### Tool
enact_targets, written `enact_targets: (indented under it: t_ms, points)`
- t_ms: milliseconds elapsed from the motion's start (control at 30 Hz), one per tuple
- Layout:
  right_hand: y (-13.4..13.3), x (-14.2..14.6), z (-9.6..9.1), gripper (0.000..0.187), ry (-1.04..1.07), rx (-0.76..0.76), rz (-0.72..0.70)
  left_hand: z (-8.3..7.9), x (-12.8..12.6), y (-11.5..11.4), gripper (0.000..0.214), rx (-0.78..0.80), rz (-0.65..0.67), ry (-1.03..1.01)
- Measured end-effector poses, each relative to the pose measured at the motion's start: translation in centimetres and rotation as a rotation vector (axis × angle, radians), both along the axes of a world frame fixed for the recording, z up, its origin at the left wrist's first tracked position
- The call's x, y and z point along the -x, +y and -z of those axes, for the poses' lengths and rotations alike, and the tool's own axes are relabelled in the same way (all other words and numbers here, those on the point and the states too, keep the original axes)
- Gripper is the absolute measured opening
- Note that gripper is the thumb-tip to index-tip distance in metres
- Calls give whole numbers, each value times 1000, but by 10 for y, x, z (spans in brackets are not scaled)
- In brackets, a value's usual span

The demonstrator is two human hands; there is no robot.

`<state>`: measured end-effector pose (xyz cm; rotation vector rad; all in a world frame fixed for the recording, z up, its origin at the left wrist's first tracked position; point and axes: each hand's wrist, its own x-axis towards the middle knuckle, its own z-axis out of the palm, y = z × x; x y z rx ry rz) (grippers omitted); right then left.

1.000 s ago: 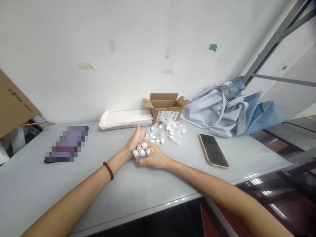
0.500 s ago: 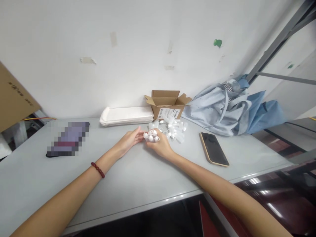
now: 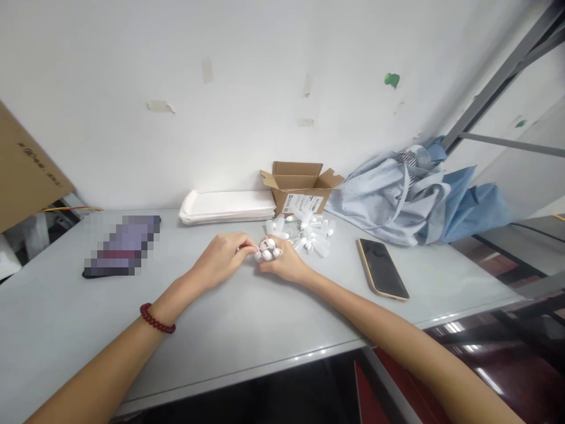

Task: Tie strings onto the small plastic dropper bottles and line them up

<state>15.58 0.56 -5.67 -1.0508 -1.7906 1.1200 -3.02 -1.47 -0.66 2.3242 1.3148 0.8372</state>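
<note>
My right hand [image 3: 286, 265] is closed round a bunch of small white plastic bottles [image 3: 268, 249], caps pointing left. My left hand [image 3: 223, 259] sits just left of the bunch, fingers curled, its fingertips pinching at one bottle in it. A red bead bracelet [image 3: 155, 320] circles my left wrist. Behind the hands lies a loose pile of the same white bottles [image 3: 306, 231] on the grey table [image 3: 247, 318], in front of a small open cardboard box [image 3: 299, 186].
A phone [image 3: 382, 268] lies face up to the right. A stack of white trays [image 3: 227, 206] rests by the wall. Blue cloth bags [image 3: 410, 194] fill the back right. A dark blurred item [image 3: 123, 246] lies left. A big cardboard box [image 3: 24, 174] juts in at far left.
My left hand went from flat and open beside the bunch to curled, with its fingertips on the bottles. Both hands shifted slightly toward the pile.
</note>
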Motion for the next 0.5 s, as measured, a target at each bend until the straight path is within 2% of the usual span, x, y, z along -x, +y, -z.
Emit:
enact_targets:
  t_ms: [200, 367, 500]
  points:
    - [0, 3, 1, 30, 10, 28, -10, -6, 5, 3, 24, 66, -32, -47]
    - [0, 3, 3, 32, 13, 35, 6, -4, 2, 2, 24, 121, -72, -134]
    - [0, 2, 2, 32, 11, 38, 21, -8, 1, 2, 27, 131, -185, -286]
